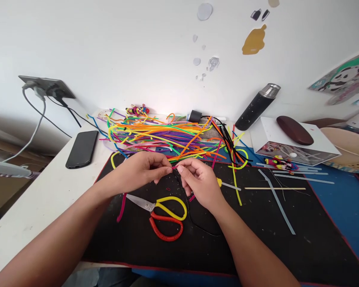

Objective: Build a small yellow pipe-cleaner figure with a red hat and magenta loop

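Observation:
My left hand [143, 169] and my right hand [199, 181] meet over a black mat [257, 239], fingertips pinched together on a thin pink pipe cleaner [174, 168] stretched between them. A black wire [191, 217] hangs from the pinch and trails across the mat toward me. Just below my hands lie scissors [161, 213] with one yellow and one red handle, blades pointing left. Behind my hands sits a big heap of coloured pipe cleaners [167, 137]. A pink pipe cleaner [121, 207] lies under my left wrist.
A black phone [82, 148] lies on the white table at left, near a wall socket with cables [46, 87]. A black flask [257, 107], a white box [293, 145] with a brown case on it, clear sticks [277, 201] and a wooden skewer [275, 188] sit right.

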The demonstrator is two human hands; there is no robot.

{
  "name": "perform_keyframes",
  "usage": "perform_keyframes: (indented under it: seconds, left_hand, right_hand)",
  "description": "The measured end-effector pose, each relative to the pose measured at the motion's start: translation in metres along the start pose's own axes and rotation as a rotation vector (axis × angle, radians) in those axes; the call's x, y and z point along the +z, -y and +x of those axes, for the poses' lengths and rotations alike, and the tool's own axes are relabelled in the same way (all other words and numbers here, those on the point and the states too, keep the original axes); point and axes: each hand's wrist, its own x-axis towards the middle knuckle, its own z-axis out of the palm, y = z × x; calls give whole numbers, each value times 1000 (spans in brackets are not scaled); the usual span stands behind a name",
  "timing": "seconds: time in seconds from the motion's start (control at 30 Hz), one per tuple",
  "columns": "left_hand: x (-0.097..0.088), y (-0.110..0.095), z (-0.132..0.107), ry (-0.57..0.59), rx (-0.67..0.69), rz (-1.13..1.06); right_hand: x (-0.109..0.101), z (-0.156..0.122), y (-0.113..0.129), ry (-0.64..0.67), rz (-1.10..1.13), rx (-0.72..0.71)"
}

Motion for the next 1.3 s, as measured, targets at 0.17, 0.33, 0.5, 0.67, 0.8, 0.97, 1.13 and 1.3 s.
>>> perform_keyframes:
  seconds: [0.17,0.33,0.5,0.67,0.8,0.97,1.13,1.3]
  left_hand:
    - [2,-2,-1,14,-20,-12]
    - [5,-5,0,18,-16,-37]
    - [7,-6,0,27,-8,-43]
    - [6,-7,-1,37,20,-61]
    - [6,-7,0,53,4,-50]
    - [6,-9,0,25,-14,-29]
    - [6,-10,1,32,-20,-41]
    - [6,-11,1,49,-30,-51]
  right_hand:
    - [1,0,-3,36,44,8]
    - [3,-1,-5,46,67,25]
    - [7,-1,-3,57,93,48]
    - [5,-1,-2,24,94,13]
    - [3,-1,-2,10,96,8]
    - [5,-2,0,21,107,30]
    - [6,-2,0,33,104,44]
    - [8,-2,0,45,115,49]
